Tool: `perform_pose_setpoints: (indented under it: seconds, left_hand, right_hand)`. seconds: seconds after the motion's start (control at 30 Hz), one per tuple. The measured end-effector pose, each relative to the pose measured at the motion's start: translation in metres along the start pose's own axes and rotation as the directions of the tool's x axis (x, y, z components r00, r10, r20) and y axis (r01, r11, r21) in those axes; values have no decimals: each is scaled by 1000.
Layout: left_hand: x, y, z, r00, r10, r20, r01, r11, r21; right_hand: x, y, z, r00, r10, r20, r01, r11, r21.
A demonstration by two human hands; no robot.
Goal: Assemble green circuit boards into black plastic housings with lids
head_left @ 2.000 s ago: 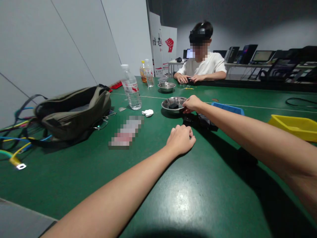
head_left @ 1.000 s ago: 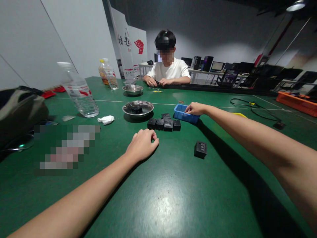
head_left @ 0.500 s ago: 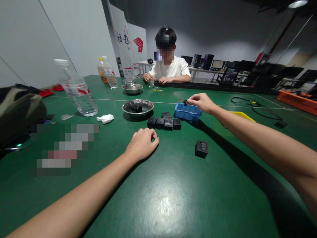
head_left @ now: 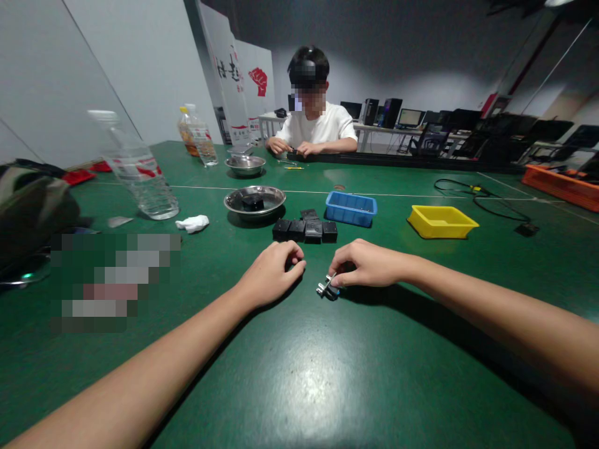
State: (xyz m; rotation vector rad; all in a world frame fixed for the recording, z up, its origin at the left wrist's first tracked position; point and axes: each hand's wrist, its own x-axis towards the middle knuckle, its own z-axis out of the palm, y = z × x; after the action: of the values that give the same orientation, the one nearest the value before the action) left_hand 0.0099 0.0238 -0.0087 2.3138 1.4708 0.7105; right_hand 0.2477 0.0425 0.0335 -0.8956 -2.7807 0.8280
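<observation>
My right hand [head_left: 367, 265] pinches a small black part with silver metal prongs [head_left: 329, 288] just above the green table. Thumb and forefinger close on its upper end; the other fingers curl behind. My left hand [head_left: 274, 274] rests on its side to the left, fingers loosely curled, a gap between thumb and forefinger and nothing seen in it. Beyond the hands sits a cluster of several small black boxes [head_left: 312, 231]. A blue plastic bin [head_left: 350, 215] with small parts inside stands behind them to the right.
A steel bowl [head_left: 255, 214] holds a black box; a second steel bowl [head_left: 246, 167] stands farther back. A yellow tray [head_left: 442, 227] is at right, near a black cable [head_left: 496, 212]. At left stands a water bottle [head_left: 145, 178]. A person [head_left: 311, 128] works across the table.
My right hand has come back from the blue bin toward me, carrying the small part to near my left hand. The lettered black box at right no longer shows.
</observation>
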Motion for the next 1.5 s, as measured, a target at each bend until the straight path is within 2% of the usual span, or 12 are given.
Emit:
perform_pose_setpoints:
  seconds: [0.07,0.13,0.2,0.27,0.37,0.67,0.87,1.0,1.13,1.27,1.4,1.5]
  left_hand:
    - [0,-1,-1,1000,13,5,-13,1000,-5]
    - [0,-1,-1,1000,21,8,-21,1000,-8]
    - [0,-1,0,1000,18,9,-17,1000,-14]
    - [0,-1,0,1000,13,12,-13,1000,-18]
    - [0,-1,0,1000,13,14,-13,1000,-13]
    - [1,-3,1,1000,8,24,-8,1000,1]
    - [0,-1,-1,1000,18,23,-19,1000,14]
    - [-1,0,-2,999,37,38,-38,999,33]
    - [-1,1,-2,998,36,48,-38,998,40]
    - [-1,1,-3,998,28,54,-31,998,48]
    - [-1,2,-4,998,17,56,-20,998,55]
    - [-2,4,-6,999,18,45,-20,999,49]
  right_hand:
    - [1,8,-6,996,-28,-81,27,999,-24]
    - [2,22,-17,955,-33,-296,4,995,-98]
    - [3,41,-29,845,37,-533,-128,982,-135]
    - [4,64,-39,684,114,-721,-281,953,-116]
    - [3,97,-41,542,144,-828,-434,892,-129]
    - [-7,158,-23,551,152,-821,-454,880,-142]
    - [-13,151,-16,453,129,-882,-434,896,-92]
    - [-30,140,-8,474,81,-877,-461,871,-169]
    - [-62,144,-13,427,110,-897,-620,758,-202]
    - [-91,154,-22,349,277,-895,-840,515,-168]
    - [-105,158,-25,360,465,-808,-909,369,-193]
    - [-106,157,-26,374,459,-806,-899,394,-193]
